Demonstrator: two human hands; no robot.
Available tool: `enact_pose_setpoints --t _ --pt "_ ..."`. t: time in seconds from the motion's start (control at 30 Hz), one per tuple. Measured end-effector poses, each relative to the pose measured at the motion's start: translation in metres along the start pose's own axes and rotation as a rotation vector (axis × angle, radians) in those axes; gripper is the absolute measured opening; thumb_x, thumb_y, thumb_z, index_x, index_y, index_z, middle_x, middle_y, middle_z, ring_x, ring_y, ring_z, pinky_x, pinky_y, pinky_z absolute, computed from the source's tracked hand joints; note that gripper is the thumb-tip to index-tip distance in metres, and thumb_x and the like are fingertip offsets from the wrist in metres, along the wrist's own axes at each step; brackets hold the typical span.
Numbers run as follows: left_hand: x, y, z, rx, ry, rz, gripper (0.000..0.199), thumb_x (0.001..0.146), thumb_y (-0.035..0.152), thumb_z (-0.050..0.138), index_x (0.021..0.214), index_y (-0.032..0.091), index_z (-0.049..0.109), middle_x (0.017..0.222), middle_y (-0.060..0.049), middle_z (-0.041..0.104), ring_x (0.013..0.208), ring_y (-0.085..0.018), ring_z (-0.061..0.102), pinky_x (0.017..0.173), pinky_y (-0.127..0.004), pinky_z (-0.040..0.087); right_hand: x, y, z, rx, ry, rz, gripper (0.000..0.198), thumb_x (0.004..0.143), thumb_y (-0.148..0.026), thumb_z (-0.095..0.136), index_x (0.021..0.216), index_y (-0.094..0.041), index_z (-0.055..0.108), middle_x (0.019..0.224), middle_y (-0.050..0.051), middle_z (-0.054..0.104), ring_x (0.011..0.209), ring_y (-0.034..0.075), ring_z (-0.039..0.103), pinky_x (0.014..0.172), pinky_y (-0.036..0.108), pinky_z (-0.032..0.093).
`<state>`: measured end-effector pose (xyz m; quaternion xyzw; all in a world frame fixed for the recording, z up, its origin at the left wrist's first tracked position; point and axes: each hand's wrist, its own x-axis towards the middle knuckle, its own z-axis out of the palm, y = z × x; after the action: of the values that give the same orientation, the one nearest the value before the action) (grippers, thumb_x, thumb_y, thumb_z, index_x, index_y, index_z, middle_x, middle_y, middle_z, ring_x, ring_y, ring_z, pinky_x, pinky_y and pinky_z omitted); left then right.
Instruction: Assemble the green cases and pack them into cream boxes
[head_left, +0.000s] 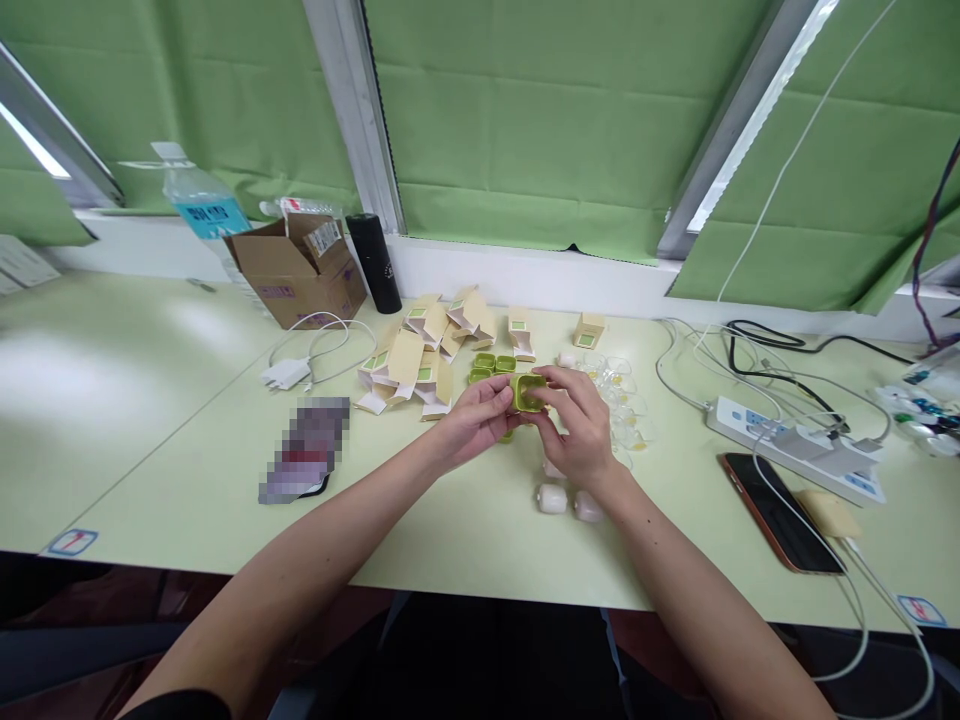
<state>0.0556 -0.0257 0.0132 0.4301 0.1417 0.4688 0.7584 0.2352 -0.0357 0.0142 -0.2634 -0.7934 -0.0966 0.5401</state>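
Between both hands, just over the table, is a small green square cup [529,394] with its opening toward me. My left hand [484,412] grips its left side, thumb near the rim. On the right side, my right hand [576,425] has its thumb low and fingers at the rim, closed on the cup. Several similar green cups [485,361] stand just behind, partly hidden by my left hand. Transparent plastic pieces with yellow spots [622,400] lie to the right. Pale rounded pieces [552,499] sit below my right hand.
Opened cream cartons [401,360] lie left of the cups; one upright carton [589,330] is behind. A cardboard box [300,275], black flask [373,262] and large bottle [201,200] stand at back left. A power strip [795,450], cables and phone [776,510] are right.
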Motion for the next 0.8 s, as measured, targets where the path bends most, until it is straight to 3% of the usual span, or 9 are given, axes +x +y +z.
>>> enact_pose_setpoints --t 0.17,0.33,0.47,0.63,0.7,0.8 --pt "0.002 0.001 -0.006 0.007 0.038 0.022 0.043 0.079 0.042 0.089 0.108 0.013 0.075 0.101 -0.011 0.079 0.091 -0.023 0.077 0.086 -0.033 0.061 0.005 -0.001 -0.006 0.060 0.001 0.061 0.038 0.092 -0.021 0.072 0.126 -0.025 0.056 0.126 0.015 0.072 0.117 0.032 0.069 0.094 0.052 0.058" --pt "0.007 0.002 -0.015 -0.021 0.216 0.099 0.024 0.088 0.033 0.080 0.099 0.013 0.073 0.102 -0.012 0.079 0.091 -0.022 0.077 0.090 -0.035 0.061 0.016 -0.003 -0.028 -0.036 -0.006 0.129 0.016 0.092 -0.021 0.068 0.107 -0.024 0.062 0.105 0.010 0.072 0.100 0.029 0.066 0.080 0.044 0.055" --pt "0.008 0.002 -0.018 -0.035 0.295 0.115 0.020 0.089 0.030 0.075 0.098 0.013 0.071 0.105 -0.014 0.079 0.092 -0.022 0.077 0.091 -0.037 0.061 0.018 -0.020 -0.054 -0.143 -0.326 0.180 0.002 0.094 -0.022 0.066 0.093 -0.022 0.065 0.087 0.005 0.072 0.084 0.024 0.061 0.076 0.040 0.046" --pt "0.008 0.003 -0.015 -0.036 0.290 0.119 0.021 0.090 0.031 0.074 0.101 0.013 0.072 0.106 -0.014 0.080 0.090 -0.022 0.076 0.088 -0.036 0.061 0.001 -0.056 -0.070 -0.342 -0.781 0.185 0.015 0.085 -0.030 0.081 0.092 -0.020 0.071 0.093 0.008 0.072 0.093 0.027 0.058 0.077 0.040 0.039" --pt "0.007 0.004 -0.013 -0.037 0.283 0.121 0.022 0.089 0.030 0.074 0.102 0.012 0.072 0.106 -0.014 0.080 0.090 -0.022 0.077 0.088 -0.035 0.061 -0.007 -0.067 -0.070 -0.379 -0.881 0.183 0.022 0.081 -0.032 0.086 0.093 -0.020 0.072 0.099 0.009 0.072 0.096 0.028 0.057 0.078 0.040 0.039" --pt "0.007 0.004 -0.012 -0.033 0.271 0.124 0.023 0.089 0.029 0.075 0.103 0.012 0.072 0.106 -0.014 0.080 0.091 -0.022 0.077 0.089 -0.035 0.061 -0.018 -0.073 -0.068 -0.449 -0.919 0.178 0.025 0.078 -0.031 0.088 0.094 -0.019 0.072 0.105 0.012 0.070 0.097 0.029 0.056 0.077 0.041 0.039"
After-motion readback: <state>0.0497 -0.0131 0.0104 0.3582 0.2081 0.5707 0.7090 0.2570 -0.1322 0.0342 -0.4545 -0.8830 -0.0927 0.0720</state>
